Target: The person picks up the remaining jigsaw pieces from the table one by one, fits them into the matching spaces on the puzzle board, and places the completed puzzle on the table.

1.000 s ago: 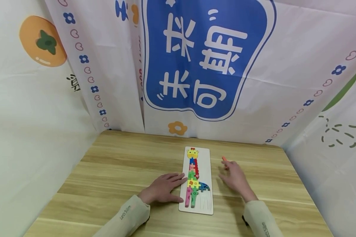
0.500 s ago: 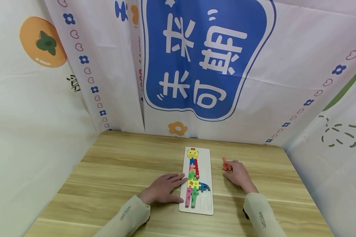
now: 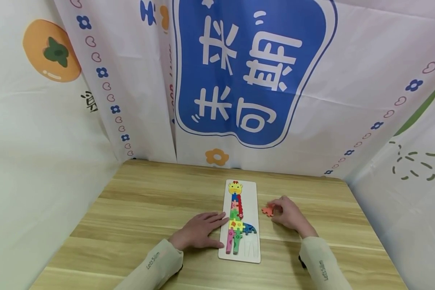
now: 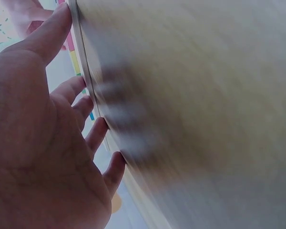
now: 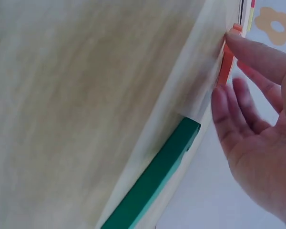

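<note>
A white puzzle board (image 3: 251,201) lies on the table, with a giraffe of coloured pieces along its left side. The giraffe has a yellow head (image 3: 235,188), a yellow body piece (image 3: 236,224) and a blue piece (image 3: 249,228) at the right. My left hand (image 3: 201,229) rests at the board's left edge, fingers spread, fingertips touching it. To the right of the board, my right hand (image 3: 290,213) pinches an orange puzzle piece (image 3: 267,210) between thumb and fingers, low at the table. The right wrist view shows this orange piece (image 5: 226,64) edge-on.
A green block-like piece (image 5: 155,174) lies on the table close to the right hand in the right wrist view; I cannot make it out in the head view. Printed cloth (image 3: 148,100) hangs behind the wooden table (image 3: 148,193) and at both sides.
The orange piece has turned and shifted left towards the board, with the right hand's fingers on it. The left hand and the board have stayed in place.
</note>
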Motion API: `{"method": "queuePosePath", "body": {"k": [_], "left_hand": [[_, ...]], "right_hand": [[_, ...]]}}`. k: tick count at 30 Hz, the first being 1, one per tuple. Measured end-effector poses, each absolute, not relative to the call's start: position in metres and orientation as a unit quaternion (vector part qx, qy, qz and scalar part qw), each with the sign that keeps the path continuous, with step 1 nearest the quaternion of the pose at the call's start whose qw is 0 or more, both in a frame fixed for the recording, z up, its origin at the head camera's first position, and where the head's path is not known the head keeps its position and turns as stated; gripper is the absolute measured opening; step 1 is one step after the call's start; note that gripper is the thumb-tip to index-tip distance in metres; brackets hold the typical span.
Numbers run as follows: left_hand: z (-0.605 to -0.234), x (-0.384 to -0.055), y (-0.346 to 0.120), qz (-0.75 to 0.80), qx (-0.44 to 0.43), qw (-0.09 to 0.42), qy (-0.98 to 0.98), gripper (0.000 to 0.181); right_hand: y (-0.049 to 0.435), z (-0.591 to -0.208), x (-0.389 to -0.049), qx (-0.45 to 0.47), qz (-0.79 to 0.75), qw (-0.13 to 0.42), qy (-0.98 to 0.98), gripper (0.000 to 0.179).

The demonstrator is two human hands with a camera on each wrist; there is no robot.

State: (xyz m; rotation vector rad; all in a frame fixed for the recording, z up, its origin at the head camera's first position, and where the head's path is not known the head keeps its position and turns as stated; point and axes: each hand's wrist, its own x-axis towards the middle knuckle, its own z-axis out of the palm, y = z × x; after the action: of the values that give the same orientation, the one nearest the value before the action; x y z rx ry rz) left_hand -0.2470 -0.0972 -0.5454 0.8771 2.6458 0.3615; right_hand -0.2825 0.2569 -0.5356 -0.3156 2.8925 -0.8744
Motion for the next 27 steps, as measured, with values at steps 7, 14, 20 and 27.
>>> {"method": "queuePosePath", "body": {"k": [7,14,20,27], "left_hand": [[-0.546,-0.247,-0.097,0.126,0.307,0.167,0.928,0.088],[-0.546,-0.249,-0.097,0.124,0.31,0.164,0.928,0.088],[-0.546,-0.249,-0.097,0.122,0.309,0.166,0.928,0.088],[-0.546,-0.248,-0.097,0.124,0.308,0.168,0.928,0.088]], "right_hand": [[0.26,-0.538,-0.285,-0.121,-0.26,0.053,0.956,0.049],[0.256,-0.536,-0.286,-0.135,-0.252,0.036,0.958,0.028],[0.253,-0.53,-0.285,-0.124,-0.241,0.028,0.962,0.023],[0.255,-0.531,-0.286,-0.083,-0.281,0.005,0.956,0.019]]}}
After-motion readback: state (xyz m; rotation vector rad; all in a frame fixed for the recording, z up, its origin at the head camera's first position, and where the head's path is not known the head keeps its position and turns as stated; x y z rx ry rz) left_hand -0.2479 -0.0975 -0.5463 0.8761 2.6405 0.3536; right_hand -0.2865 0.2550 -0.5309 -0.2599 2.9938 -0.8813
